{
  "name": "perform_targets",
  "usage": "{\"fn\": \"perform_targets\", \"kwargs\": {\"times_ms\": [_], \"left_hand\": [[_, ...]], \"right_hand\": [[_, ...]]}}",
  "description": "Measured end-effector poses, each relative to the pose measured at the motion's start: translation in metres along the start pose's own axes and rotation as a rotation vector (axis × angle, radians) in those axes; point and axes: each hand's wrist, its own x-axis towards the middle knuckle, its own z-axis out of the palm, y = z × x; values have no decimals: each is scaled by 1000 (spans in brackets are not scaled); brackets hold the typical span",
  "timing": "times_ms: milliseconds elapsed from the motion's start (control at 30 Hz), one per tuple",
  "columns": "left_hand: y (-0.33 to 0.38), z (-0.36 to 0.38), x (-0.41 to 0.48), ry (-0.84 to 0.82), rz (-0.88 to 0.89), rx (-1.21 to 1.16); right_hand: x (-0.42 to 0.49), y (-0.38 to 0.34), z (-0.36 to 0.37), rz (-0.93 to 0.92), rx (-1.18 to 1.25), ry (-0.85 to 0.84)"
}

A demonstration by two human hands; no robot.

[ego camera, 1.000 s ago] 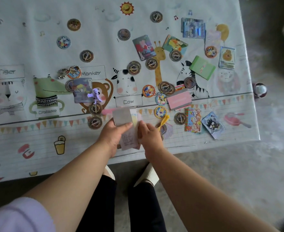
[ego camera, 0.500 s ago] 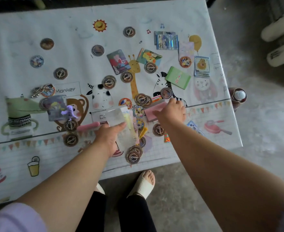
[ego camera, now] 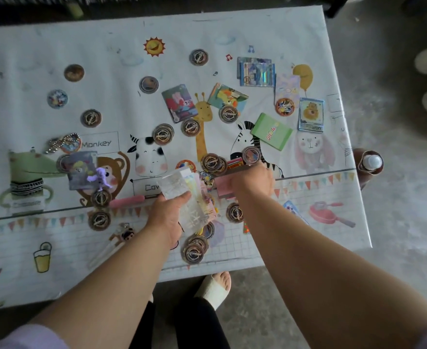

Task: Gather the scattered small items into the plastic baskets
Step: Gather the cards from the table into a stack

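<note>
— Left hand?
— My left hand [ego camera: 168,217] is over the middle of the table [ego camera: 31,285], toward its near edge. Thumb on top, fingers curled beneath. It grips a fanned stack of cards [ego camera: 179,190], the top one pale and glossy.

— Right hand?
— My right hand [ego camera: 254,180] is just right of the stack, knuckles up, fingers curled round one end of a pink card [ego camera: 222,185]. The card's free end points at the stack. Whether the two touch I cannot tell — that patch is blurred.

— What lies loose?
— Round discs [ego camera: 91,118] all over the table. One lies near the far edge and several are strung across the middle. An overlapping pair sits by the near edge just beside my left wrist, and one more just beside my right forearm. A green card [ego camera: 271,131] lies tilted toward the right edge, with a bear card [ego camera: 311,114] beside it, nearer that edge. Foil cards [ego camera: 256,71] overlap near the far right corner.

— Left half?
— A purple figure [ego camera: 100,176] rests on a picture card [ego camera: 81,170], with a bead chain [ego camera: 61,144] just beyond it. A pink stick [ego camera: 126,201] lies between the figure and my left hand.

— Off the table?
— A bottle [ego camera: 369,161] on the floor, seen from above, just beside the right edge.
</note>
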Motion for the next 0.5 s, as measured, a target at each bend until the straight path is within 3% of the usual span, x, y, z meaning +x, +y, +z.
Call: {"fn": "perform_targets", "kwargs": {"times_ms": [100, 200, 300, 433, 500], "left_hand": [[1, 2, 2, -10, 0, -24], [3, 7, 0, -41, -7, -21], [3, 15, 0, -30, -11, 30], [1, 31, -7, -59, -24, 52], [1, 39, -13, -121, -47, -9]], "right_hand": [[-4, 8, -11, 18, 331, -38], [-9, 23, -21, -43, 545, 98], [-23, 34, -30, -89, 755, 116], [-35, 39, -26, -61, 1025, -141], [-39, 41, -23, -117, 901, -278]]}}
